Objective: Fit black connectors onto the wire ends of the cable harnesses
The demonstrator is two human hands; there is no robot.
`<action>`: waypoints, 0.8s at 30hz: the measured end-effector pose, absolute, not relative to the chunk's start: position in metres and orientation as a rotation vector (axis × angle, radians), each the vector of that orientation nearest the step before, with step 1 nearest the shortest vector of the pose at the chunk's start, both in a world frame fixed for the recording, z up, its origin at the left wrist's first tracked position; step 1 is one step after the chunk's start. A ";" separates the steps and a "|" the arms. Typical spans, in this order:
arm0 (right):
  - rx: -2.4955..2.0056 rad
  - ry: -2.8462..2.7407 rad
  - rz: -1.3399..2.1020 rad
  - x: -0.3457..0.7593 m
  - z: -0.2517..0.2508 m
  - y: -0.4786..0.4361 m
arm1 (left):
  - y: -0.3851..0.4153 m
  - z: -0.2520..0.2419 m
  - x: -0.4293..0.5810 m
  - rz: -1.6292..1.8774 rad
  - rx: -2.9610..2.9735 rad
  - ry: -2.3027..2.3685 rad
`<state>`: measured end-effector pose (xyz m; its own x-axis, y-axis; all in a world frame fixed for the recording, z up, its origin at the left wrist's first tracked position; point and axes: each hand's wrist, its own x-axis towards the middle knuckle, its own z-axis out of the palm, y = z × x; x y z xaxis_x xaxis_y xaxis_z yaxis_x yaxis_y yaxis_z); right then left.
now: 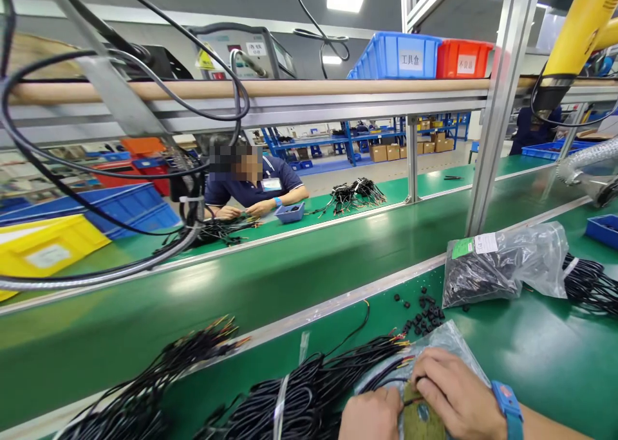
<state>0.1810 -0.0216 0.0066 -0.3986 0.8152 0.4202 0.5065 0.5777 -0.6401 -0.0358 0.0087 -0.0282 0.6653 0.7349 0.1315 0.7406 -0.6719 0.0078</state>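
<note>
Our two hands are close together at the near edge of the green tabletop [541, 350], over an olive-coloured piece [425, 424] lying on a clear plastic sheet or bag [463, 343]. Our left hand [371, 417] is curled into a loose fist at the piece's left side; our right hand [454, 392] bends its fingers over its top and right. A thin dark wire [412, 401] shows in the narrow space between them (we cannot tell which fingers, if any, grip it). A blue band [506, 404] circles our right wrist.

Left of our hands lies a bundle of black cables [255, 404] with a white tie [281, 398], coloured ends toward us. Small black parts [427, 314] are scattered beyond, just beside a filled clear bag [483, 279]. Across the belt, another person [255, 186] handles cables near a small blue tray [290, 213].
</note>
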 end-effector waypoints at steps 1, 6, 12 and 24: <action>-1.053 -2.063 0.559 0.182 0.007 -0.022 | 0.005 -0.023 -0.034 -0.176 -2.819 -1.277; -1.123 -1.933 0.572 0.190 0.013 -0.021 | -0.012 0.012 -0.028 -0.169 -2.859 -1.319; -1.236 -1.812 0.478 0.200 0.017 -0.016 | -0.014 0.022 -0.028 -0.273 -2.933 -1.343; -1.212 -1.883 0.483 0.201 0.015 -0.017 | -0.006 0.025 -0.037 -0.220 -3.047 -1.134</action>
